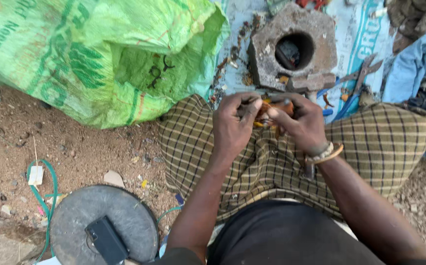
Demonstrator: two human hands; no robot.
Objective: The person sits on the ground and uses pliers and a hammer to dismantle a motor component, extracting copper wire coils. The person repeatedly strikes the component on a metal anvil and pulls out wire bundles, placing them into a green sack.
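both forearms reach out over the checked cloth (pixel 272 162) across the lap, so the work sits close under the eyes. left hand (pixel 233 125) and right hand (pixel 301 122) press together, fingers pinching a small orange piece (pixel 264 112) between them. just beyond the cloth lies a stone block (pixel 316 44) with a round hole; pliers (pixel 357 81) rest beside it.

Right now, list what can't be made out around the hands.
Head view only:
- Orange piece: mostly covered by left hand and right hand; kind unclear.
- Block hole: contents in shadow.
- Pliers: handles partly under the checked cloth.
- Green sack: cut off by top edge.
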